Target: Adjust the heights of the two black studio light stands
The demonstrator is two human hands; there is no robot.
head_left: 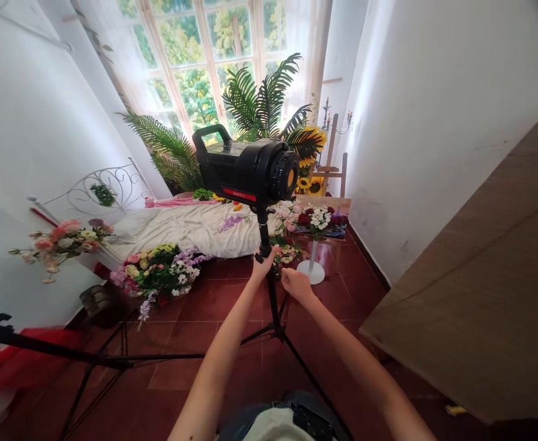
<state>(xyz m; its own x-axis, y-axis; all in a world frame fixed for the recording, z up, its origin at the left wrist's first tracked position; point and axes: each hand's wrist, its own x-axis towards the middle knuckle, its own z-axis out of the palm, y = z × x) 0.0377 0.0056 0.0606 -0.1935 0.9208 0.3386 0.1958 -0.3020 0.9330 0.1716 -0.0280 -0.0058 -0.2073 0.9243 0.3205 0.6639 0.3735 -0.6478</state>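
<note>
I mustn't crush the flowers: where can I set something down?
Red tiles lie bare between the large bouquet and light stand, and between the white base and right wall. It's crowded beside the bed with flowers, and at left with another stand.

Head feed, my notes: studio lamp [236, 165] is black and boxy, with an arched handle [212, 130] on top. Red label strip [240, 195] runs along its lower side; lettering too small for me to read surely. Round notched front faces right in my view, amber disc [291, 178] at its centre. Lamp sits atop a black stand [273, 301]: pole near upright, legs splayed over red floor tiles [229, 300].
</note>
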